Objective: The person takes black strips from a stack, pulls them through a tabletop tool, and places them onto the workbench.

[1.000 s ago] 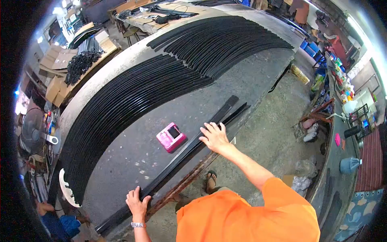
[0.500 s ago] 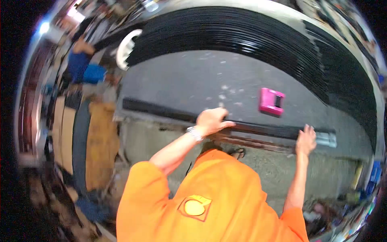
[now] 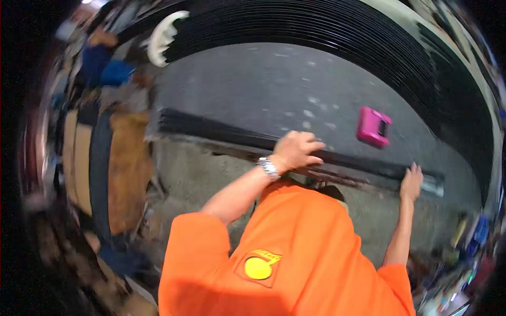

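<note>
Long black strips (image 3: pixel 221 129) lie in a bundle along the near edge of the dark table (image 3: pixel 232 79). My left hand (image 3: pixel 298 151), with a metal watch at the wrist, is closed over the strips near their middle, its fingers bent and thumb to the right. Farther right, my right hand (image 3: pixel 411 182) grips the bundle near its right end, the fingers close together. Just beyond my right hand, a pale shiny piece (image 3: pixel 433 186) shows at that end. The undersides of both hands are hidden.
A pink device (image 3: pixel 373 127) sits on the table beyond the strips. Many black strips (image 3: pixel 295 26) are laid in a curved row along the far side. A white toothed piece (image 3: pixel 159 39) lies at the upper left. Another person (image 3: pixel 100 60) is at the far left.
The view has swung left and down over the near table edge. My left hand has moved along the strips toward their middle. Both hands remain on the strips.
</note>
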A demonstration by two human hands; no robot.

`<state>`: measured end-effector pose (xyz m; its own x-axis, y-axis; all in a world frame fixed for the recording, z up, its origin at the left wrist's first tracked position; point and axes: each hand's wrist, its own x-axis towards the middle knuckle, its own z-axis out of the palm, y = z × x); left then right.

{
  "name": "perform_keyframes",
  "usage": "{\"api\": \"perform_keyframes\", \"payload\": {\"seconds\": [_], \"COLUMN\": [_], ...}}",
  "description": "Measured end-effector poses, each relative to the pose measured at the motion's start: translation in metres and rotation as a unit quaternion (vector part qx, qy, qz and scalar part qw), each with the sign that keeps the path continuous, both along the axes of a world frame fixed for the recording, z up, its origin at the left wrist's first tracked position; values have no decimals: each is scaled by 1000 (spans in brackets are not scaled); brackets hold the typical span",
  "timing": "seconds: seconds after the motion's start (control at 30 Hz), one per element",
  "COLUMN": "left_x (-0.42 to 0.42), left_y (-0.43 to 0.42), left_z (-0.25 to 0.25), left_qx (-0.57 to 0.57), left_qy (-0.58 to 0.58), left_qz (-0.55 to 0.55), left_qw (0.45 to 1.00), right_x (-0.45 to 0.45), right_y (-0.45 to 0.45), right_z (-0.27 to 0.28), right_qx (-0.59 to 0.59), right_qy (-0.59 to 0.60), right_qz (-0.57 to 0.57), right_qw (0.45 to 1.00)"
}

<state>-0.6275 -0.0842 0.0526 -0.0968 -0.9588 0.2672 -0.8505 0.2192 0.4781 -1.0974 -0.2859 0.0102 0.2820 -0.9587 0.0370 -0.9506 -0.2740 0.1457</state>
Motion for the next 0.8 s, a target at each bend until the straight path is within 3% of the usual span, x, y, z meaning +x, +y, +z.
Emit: {"api": "perform_keyframes", "payload": {"seconds": [0.07,0.2,0.3,0.6,0.8], "left_x": [5,19,27,-20,-7], "left_y": [-3,-6,1,-10,-14], "left_z": [11,42,33,42,53], "left_qx": [29,65,71,125,128], "left_qy": [-7,-107,-162,-174,-157], "left_qz": [-12,-1,48,75,90], "left_qw": [999,992,983,974,975], "right_x": [45,42,36,-52,-42], "right_y": [16,37,51,10,1], "right_z": [49,37,36,39,67], "right_qx": [27,-39,-3,-51,-63], "right_qy": [33,-113,-165,-166,-151], "right_qz": [26,52,22,104,163], "right_qw": [999,991,986,979,973]}}
